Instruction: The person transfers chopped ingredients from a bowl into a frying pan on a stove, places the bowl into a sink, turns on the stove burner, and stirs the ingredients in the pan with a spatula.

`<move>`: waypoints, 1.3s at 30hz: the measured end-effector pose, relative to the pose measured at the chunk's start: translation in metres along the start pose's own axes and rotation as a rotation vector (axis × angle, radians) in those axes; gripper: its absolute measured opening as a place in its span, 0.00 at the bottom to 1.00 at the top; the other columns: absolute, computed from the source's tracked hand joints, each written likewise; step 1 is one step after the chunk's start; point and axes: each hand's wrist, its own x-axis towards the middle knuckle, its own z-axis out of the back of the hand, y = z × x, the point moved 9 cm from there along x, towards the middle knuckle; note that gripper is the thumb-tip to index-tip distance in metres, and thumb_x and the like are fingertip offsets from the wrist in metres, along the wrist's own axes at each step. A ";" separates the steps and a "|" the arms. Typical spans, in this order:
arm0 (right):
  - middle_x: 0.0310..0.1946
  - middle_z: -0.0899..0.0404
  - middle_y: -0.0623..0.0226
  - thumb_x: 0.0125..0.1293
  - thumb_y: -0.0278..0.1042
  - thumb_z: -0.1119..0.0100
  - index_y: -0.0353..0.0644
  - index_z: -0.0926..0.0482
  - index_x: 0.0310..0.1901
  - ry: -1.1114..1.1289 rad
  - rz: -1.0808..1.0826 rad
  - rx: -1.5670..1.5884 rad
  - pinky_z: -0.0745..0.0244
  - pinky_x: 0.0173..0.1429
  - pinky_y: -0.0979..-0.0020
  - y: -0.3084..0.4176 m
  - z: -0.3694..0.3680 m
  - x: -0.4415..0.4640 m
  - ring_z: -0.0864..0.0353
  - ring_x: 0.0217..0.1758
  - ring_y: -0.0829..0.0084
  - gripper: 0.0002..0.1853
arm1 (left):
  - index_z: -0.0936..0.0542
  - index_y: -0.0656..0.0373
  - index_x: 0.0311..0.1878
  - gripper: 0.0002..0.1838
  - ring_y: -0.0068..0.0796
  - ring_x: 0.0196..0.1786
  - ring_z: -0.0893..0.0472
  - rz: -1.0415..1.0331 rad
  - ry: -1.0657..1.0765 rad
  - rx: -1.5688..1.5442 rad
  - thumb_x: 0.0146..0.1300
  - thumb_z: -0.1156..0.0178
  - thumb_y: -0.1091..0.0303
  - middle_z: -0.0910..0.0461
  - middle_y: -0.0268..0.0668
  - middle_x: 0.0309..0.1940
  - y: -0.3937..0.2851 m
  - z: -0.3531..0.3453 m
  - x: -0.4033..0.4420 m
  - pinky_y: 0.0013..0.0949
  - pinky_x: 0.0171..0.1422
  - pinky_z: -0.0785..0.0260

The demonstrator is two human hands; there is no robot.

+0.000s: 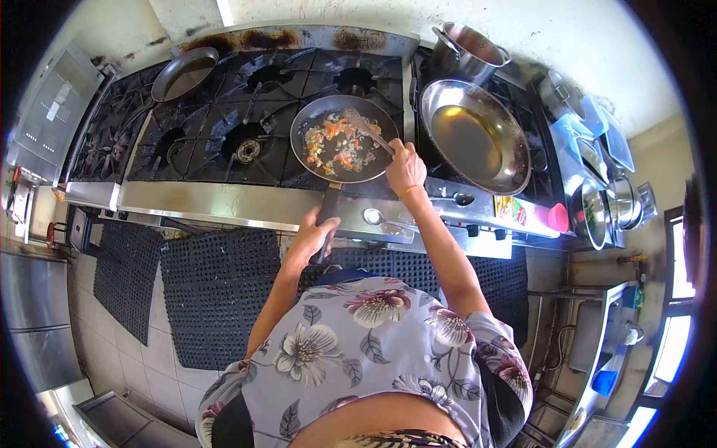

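My left hand [312, 237] is wrapped around the black handle of a frying pan [334, 108], which sits over the front burners of the stove. Chopped food [321, 136] in orange, white and green bits is spread across the pan. With closed fingers, my right hand [407, 169] holds a brownish spatula [369, 130]; its head rests among the food, and its exact material is hard to tell. Just below the pan, a metal spoon [373, 216] lies on the steel front ledge. Another spoon [463, 199] lies to the right of my right wrist.
A large metal pan [515, 142] with yellowish liquid stands to the right, before a steel pot [478, 54]. A dark pan [170, 75] sits at the back left. Bowls [591, 216], a pink-lidded container [557, 217] and a packet [515, 210] are at the far right.
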 end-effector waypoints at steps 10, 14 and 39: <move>0.32 0.27 0.58 0.50 0.23 0.50 0.51 0.25 0.41 0.078 0.135 0.162 0.28 0.37 0.58 0.044 0.001 -0.026 0.24 0.35 0.53 0.16 | 0.32 0.60 0.43 0.13 0.21 0.11 0.34 -0.011 -0.019 0.021 0.56 0.44 0.69 0.34 0.30 0.14 0.002 0.004 0.000 0.27 0.13 0.42; 0.33 0.28 0.56 0.49 0.22 0.52 0.50 0.27 0.41 0.136 0.175 0.151 0.27 0.35 0.57 0.049 -0.002 -0.039 0.23 0.32 0.53 0.16 | 0.32 0.59 0.41 0.12 0.21 0.11 0.34 -0.010 -0.027 0.027 0.56 0.43 0.68 0.34 0.30 0.14 0.001 0.005 -0.002 0.27 0.13 0.42; 0.35 0.30 0.52 0.52 0.24 0.50 0.42 0.31 0.41 -0.050 -0.084 -0.069 0.26 0.38 0.60 -0.001 -0.001 -0.004 0.23 0.37 0.54 0.13 | 0.34 0.59 0.45 0.15 0.22 0.12 0.34 0.003 -0.003 0.005 0.57 0.44 0.69 0.34 0.31 0.15 -0.001 0.007 -0.007 0.27 0.13 0.41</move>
